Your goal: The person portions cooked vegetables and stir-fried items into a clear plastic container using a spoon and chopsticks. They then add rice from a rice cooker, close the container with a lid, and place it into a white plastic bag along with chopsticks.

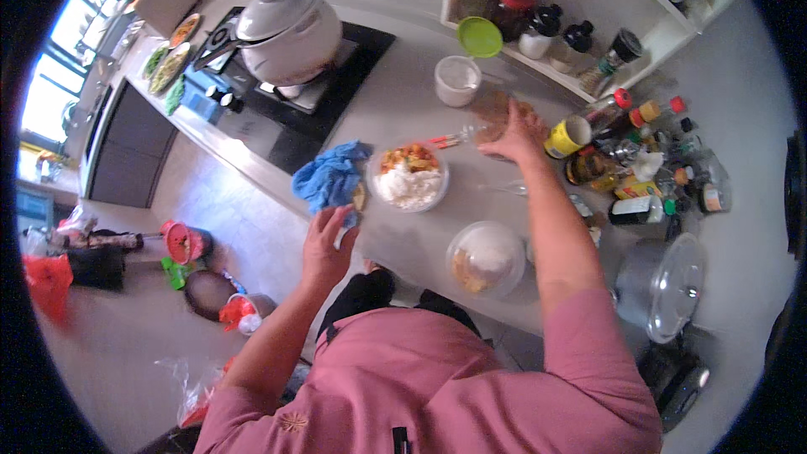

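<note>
My right hand (518,133) reaches over the counter to a blurred, see-through brownish container (495,107); whether it grips it cannot be told. My left hand (329,243) hangs with fingers apart beside a crumpled blue cloth (328,176) at the counter's edge, holding nothing. Between the hands stands a round plastic bowl (408,178) of white rice and a reddish dish. Nearer my body is a second round container (485,260) with rice and yellowish food, seemingly under a clear lid. Red-tipped utensils (444,141) lie beside the first bowl.
A lidded pot (290,38) stands on the black gas stove (365,44). A white tub (458,81) sits near a green lid (479,36) below shelved jars. Several bottles (637,208), a yellow can (567,137) and a glass-lidded steel pot (659,287) crowd the right.
</note>
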Demonstrator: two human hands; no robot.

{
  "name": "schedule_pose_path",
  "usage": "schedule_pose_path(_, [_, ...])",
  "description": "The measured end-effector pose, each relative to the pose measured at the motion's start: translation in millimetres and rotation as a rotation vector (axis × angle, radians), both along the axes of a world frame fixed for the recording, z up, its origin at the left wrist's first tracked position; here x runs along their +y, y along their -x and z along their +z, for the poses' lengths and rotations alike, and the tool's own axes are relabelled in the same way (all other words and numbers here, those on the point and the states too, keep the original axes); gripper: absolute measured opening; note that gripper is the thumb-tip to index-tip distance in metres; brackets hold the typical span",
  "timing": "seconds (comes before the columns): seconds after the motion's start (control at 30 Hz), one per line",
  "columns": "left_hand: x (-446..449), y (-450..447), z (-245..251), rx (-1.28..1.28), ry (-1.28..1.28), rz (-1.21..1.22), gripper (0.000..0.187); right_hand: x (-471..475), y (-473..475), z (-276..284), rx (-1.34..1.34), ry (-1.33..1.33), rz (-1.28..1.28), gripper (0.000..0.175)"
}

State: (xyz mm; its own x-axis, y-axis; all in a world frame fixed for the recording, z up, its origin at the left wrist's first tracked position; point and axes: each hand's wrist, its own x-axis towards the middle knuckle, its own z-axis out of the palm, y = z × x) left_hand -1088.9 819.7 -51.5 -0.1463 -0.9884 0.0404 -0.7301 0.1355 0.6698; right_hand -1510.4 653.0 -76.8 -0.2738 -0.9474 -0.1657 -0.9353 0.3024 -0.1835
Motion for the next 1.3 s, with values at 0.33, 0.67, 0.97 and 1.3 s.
schedule_pose_path(0.33, [-80.6, -47.9, -6.7, -0.615, 0.169, -0.505, 0.056, 5.7, 40.0, 0.6, -0.635, 0.181, -0.243, 0.063])
schedule_pose_path(0.67, [-162.3, -4.8, 62.1, 0.383, -0.392, -0.564, 0.047, 172.5, -156.0, 89.4, -1.555, 0.506, -0.650, 0.049])
schedule_pose_path(0.97, [-215.7, 50.8, 24.2, 0.242, -0.621, -0.611, 0.049, 158.3, -228.7, 30.8, -0.714, 0.406, -0.796, 0.051])
schedule_pose_path(1.3, [-225.9, 34.3, -10.8, 0.094, -0.080, -0.684, 0.046, 146.1, -236.0, 12.7, -0.292, 0.455, -0.529, 0.057])
